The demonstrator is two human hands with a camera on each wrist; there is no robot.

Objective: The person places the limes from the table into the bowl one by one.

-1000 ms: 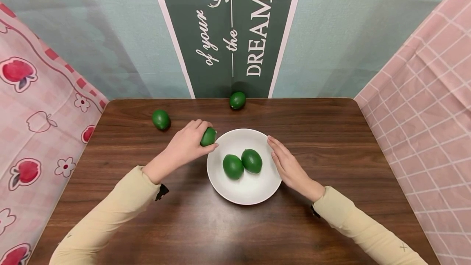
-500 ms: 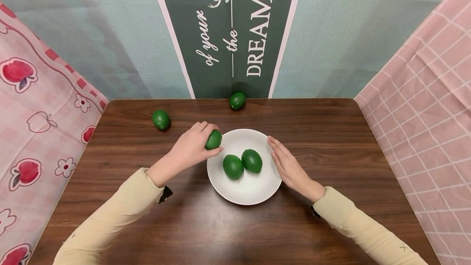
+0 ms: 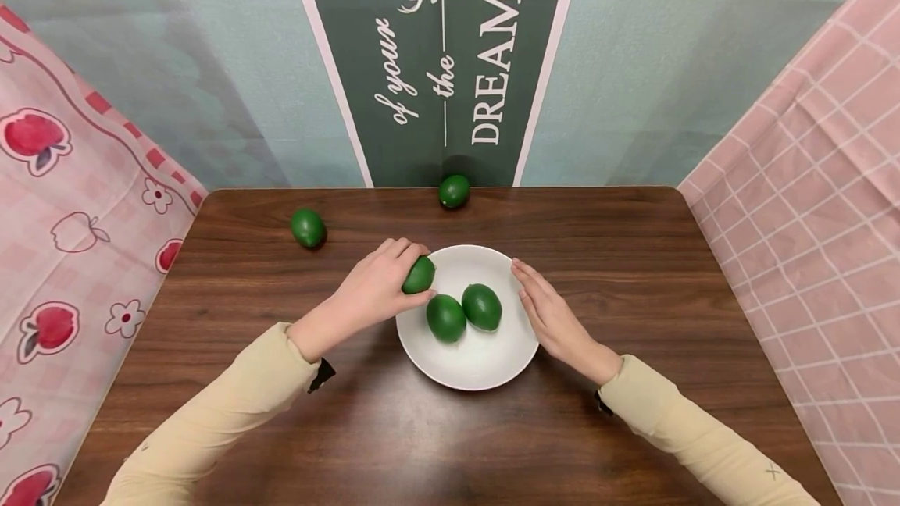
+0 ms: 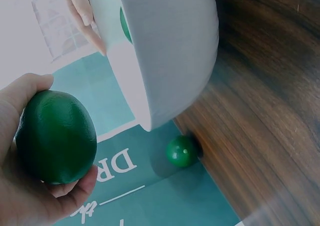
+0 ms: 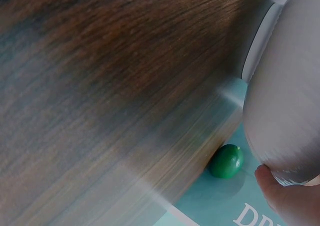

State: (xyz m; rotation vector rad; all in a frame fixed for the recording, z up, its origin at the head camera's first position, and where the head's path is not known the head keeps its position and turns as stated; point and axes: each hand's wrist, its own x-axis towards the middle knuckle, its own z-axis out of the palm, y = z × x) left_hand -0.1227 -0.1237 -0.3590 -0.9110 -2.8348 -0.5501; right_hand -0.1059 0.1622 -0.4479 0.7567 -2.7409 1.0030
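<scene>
My left hand grips a lime over the left rim of a white bowl. In the left wrist view the thumb and fingers curl round that lime, which is apart from the bowl's wall. Two more limes lie side by side in the bowl, one on the left and one on the right. With its fingers extended, my right hand rests against the bowl's right rim. A fingertip touches the bowl's outer side in the right wrist view.
On the brown wooden table, one lime lies at the back left and another lime at the back edge. A hanging cloth with lettering stands behind the table, with patterned cloths at both sides.
My left hand has carried its lime to the right and slightly nearer, from beside the bowl to over its left rim. The right hand and the bowl have stayed in place.
</scene>
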